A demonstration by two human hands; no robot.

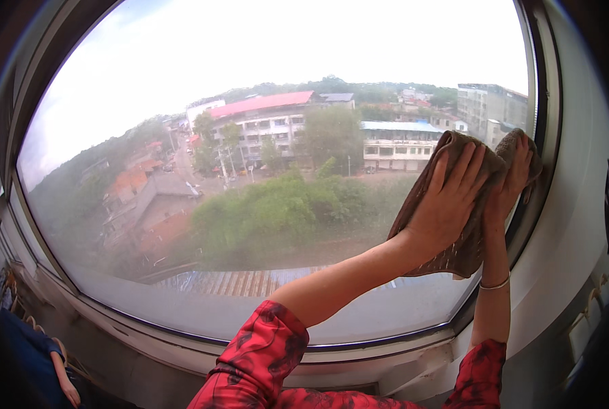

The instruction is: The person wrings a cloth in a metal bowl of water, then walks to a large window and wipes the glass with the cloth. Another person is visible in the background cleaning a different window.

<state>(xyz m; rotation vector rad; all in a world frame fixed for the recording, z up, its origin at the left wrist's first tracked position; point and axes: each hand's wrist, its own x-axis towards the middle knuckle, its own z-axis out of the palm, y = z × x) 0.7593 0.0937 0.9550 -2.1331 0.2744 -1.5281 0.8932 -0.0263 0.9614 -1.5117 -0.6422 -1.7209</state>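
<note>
My left hand (445,204) lies spread over a brown cloth (465,253), pressing it against the lower right part of a large window pane (284,46). Just right of it, my right hand (509,176) holds a bunched part of the same cloth near the right side of the dark window frame (543,107). The cloth's lower part hangs below my left palm, and pale streaks or drops show on it. A thin bangle (494,284) circles my right wrist. Both forearms come from red patterned sleeves (263,353).
A pale sill (304,355) runs under the pane, with a white wall (580,168) at the right. Another person's arm (64,376) and blue clothing show at lower left. Outside stand buildings (263,125), trees and a corrugated metal roof (243,283). The glass looks hazy.
</note>
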